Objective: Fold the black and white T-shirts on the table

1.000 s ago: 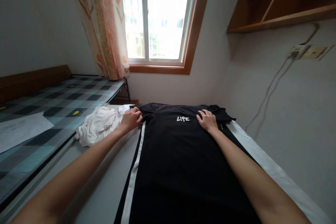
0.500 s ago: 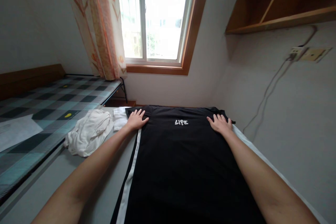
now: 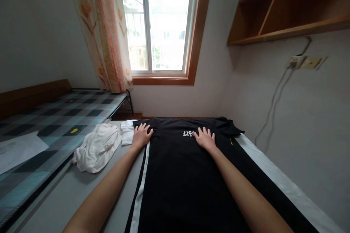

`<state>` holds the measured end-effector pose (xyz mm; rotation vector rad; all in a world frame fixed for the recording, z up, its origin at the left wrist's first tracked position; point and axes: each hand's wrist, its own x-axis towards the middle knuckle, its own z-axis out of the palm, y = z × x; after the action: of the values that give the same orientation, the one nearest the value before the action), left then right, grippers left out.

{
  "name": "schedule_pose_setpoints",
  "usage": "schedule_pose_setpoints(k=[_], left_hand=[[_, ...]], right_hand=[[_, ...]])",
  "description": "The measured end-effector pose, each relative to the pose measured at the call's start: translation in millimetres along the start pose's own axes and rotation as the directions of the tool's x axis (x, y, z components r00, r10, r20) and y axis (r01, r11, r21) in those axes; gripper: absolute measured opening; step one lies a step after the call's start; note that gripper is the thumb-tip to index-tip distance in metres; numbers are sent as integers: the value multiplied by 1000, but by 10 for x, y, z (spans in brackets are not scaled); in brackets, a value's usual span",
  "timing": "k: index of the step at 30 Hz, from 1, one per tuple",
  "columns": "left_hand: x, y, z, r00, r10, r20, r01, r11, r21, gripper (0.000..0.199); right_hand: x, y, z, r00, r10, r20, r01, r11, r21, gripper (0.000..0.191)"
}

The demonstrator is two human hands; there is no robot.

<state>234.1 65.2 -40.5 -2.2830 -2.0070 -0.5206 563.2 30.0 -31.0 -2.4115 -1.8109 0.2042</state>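
A black garment [image 3: 180, 174] with white lettering and a white side stripe lies spread over the light table [image 3: 65, 193]. My left hand [image 3: 141, 135] rests on its far left part with the fingers spread. Flat on the cloth, my right hand [image 3: 205, 138] is open too, its fingertips beside the lettering and partly covering it. Just left of my left hand lies a folded white cloth [image 3: 127, 131]. Farther left is a crumpled white cloth [image 3: 98, 147].
At the left stands a bed with a checked cover [image 3: 62, 116] and a sheet of paper [image 3: 22, 149]. A curtain [image 3: 105, 32] hangs by the window. On the right wall are a wooden shelf [image 3: 273, 14] and a socket [image 3: 298, 62] with a hanging cable.
My right hand has slid left across the garment, from its far right part to the lettering. My left hand stays near the same spot. The view has shifted slightly.
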Motion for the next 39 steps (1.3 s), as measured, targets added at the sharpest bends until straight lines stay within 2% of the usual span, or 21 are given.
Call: schedule_pose_setpoints(k=[4,9,12,15,19,22,24,28,30,34,37,39], left_hand=[[-9,-7,5,1000,4,3,-4,1000,3,52],[-30,6,14,1000,-5,10,5,1000,10,53],[-61,32,-7,998,-64,7,64,998,15,55],[-91,50,-40,993,-115,-24,116,993,18,56],[-87,9,-95,990,-116,-80,117,993,13,51],[-51,-118,-200,982,-153,-110,157,987,28,44],[-29,-259,-317,964,-206,-168,216,975,47,42],[-59,-595,-552,889,-382,-251,412,908,75,43],[-117,-735,-602,874,-432,-221,462,881,103,42],[-255,-927,-600,874,-480,-75,486,862,141,47],[-359,-1042,-651,894,-447,-9,443,883,156,59],[-439,-1115,-734,885,-464,37,452,876,167,71]], right_hand=[[-159,-111,38,1000,-21,1,20,999,38,69],[-263,-58,36,995,-74,-65,75,997,21,62],[-288,-41,40,993,-98,-65,98,995,4,60],[-290,-37,45,992,-106,-66,106,994,-6,59],[-284,-32,47,992,-109,-68,109,994,-7,58],[-280,-24,56,991,-115,-74,115,993,-4,58],[-276,-17,66,990,-119,-81,120,993,1,58],[-272,-12,79,989,-120,-89,120,993,-11,58],[-272,-16,78,989,-119,-91,118,993,-21,58],[-269,-21,73,989,-115,-98,113,993,-22,57],[-263,-22,76,989,-114,-97,113,993,-15,58],[-263,-23,78,989,-112,-94,112,994,-11,58]])
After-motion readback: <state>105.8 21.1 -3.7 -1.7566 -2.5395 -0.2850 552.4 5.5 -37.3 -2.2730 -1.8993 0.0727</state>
